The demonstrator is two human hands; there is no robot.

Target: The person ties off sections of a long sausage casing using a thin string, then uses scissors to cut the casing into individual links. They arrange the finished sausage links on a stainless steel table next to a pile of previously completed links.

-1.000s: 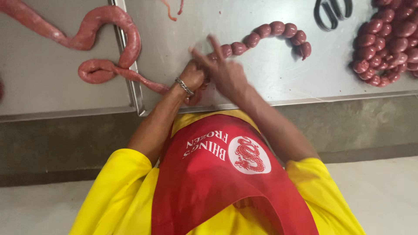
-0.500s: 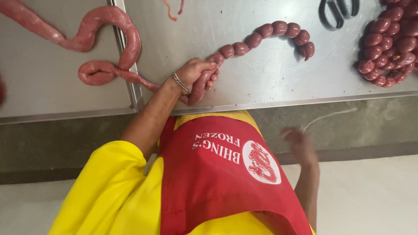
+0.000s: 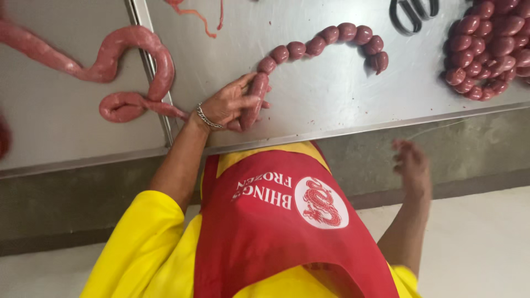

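Lowered off the table (image 3: 331, 105) since the earlier frame, the right hand (image 3: 411, 165) hangs below its edge, fingers loosely apart. The left hand (image 3: 229, 105) is clamped on the glossy, reddish-pink sausage chain (image 3: 309, 49), knotted into plump round links on the steel.

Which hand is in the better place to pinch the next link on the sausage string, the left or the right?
Probably the left. The left hand already holds the sausage string on the steel table, where the unlinked part begins. The right hand is off the table, below its edge, holding nothing visible.
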